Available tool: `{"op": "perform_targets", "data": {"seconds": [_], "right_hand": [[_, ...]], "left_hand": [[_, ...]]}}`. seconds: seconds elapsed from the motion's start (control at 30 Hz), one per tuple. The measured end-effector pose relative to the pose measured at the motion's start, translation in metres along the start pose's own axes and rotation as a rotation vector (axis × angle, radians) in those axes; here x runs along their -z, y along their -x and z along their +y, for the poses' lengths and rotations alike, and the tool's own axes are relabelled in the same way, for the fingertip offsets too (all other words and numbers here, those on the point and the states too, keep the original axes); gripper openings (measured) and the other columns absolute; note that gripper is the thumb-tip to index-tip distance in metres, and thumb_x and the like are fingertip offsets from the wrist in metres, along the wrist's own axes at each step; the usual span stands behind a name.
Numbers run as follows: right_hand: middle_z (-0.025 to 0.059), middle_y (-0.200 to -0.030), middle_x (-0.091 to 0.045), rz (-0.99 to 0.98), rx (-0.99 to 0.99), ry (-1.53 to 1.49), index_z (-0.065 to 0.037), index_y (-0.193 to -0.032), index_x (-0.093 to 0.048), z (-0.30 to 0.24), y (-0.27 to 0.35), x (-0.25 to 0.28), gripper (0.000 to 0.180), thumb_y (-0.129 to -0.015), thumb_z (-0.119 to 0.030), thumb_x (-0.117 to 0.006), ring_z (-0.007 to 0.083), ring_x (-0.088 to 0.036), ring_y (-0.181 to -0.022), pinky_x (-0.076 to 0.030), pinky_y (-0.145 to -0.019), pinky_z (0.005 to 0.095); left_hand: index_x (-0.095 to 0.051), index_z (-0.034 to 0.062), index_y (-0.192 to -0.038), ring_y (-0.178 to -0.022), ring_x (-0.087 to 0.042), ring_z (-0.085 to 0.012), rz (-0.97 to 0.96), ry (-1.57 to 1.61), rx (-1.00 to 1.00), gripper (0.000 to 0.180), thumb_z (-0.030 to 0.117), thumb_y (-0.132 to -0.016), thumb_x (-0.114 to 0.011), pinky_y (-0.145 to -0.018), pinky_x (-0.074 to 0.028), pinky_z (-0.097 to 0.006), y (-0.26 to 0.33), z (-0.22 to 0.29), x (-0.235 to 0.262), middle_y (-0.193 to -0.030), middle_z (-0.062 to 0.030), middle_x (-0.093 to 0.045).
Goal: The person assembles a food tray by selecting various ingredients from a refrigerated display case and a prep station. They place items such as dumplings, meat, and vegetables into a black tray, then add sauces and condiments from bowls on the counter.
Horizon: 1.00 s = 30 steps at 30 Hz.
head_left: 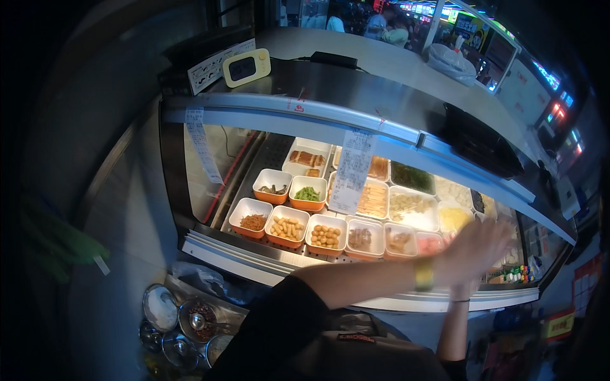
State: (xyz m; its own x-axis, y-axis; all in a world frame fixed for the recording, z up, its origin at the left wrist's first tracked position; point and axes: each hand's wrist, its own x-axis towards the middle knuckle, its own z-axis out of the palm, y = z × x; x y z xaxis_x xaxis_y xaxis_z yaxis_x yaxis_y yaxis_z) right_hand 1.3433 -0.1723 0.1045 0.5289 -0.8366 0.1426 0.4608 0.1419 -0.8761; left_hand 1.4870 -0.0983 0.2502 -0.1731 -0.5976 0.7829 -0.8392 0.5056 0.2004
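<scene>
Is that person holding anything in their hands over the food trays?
It cannot be told for sure. The left hand is blurred, reaching over the small pink tray with nothing visible in it. The right hand is mostly hidden behind the left forearm.

The refrigerated display case (210, 244) holds orange-and-white food tubs (287, 227), with paper receipts (351, 171) hanging from its steel top.

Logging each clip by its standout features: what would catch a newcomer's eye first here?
The lit glass-fronted display case in the middle, packed with orange and white square tubs of food. Over its right end, a blurred hand with a yellow wristband reaches across. Paper receipts hang from the steel top shelf.
</scene>
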Motion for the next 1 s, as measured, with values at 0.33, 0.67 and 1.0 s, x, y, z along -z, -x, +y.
{"op": "perform_targets", "data": {"seconds": [0.33, 0.67, 1.0], "right_hand": [[0.0136, -0.115, -0.042, 0.323, -0.114, 0.196, -0.001, -0.127, -0.031, -0.007, 0.042, 0.016, 0.065, -0.079, -0.039, -0.054, 0.0213, -0.041, -0.102, -0.034, -0.088, 0.031], [0.0051, -0.096, -0.048, 0.402, -0.195, 0.213, -0.005, -0.114, -0.042, -0.005, 0.052, 0.026, 0.044, -0.082, -0.033, -0.051, 0.0129, -0.044, -0.085, -0.036, -0.079, 0.0263], [0.01, -0.118, -0.046, 0.158, -0.206, 0.116, -0.004, -0.123, -0.037, 0.011, 0.065, 0.075, 0.045, -0.086, -0.027, -0.048, 0.0213, -0.045, -0.108, -0.036, -0.092, 0.0319]], "left_hand": [[-0.045, -0.0123, -0.106, -0.108, -0.043, -0.0307, 0.14, -0.134, 0.771, 0.067, 0.047, -0.077, -0.053, -0.087, -0.041, -0.036, -0.102, -0.132, 0.075, -0.113, -0.0239, -0.044], [-0.053, -0.0033, -0.093, -0.083, -0.057, -0.0381, 0.179, 0.265, 0.744, 0.027, 0.018, -0.076, -0.054, -0.076, -0.047, -0.041, -0.097, -0.132, 0.027, -0.086, -0.0237, -0.058], [-0.036, -0.0043, -0.099, -0.057, -0.057, -0.0282, -0.024, 0.625, 0.622, 0.024, 0.011, -0.083, -0.045, -0.053, -0.046, -0.037, 0.012, -0.042, 0.029, -0.063, -0.0151, -0.054]]}}
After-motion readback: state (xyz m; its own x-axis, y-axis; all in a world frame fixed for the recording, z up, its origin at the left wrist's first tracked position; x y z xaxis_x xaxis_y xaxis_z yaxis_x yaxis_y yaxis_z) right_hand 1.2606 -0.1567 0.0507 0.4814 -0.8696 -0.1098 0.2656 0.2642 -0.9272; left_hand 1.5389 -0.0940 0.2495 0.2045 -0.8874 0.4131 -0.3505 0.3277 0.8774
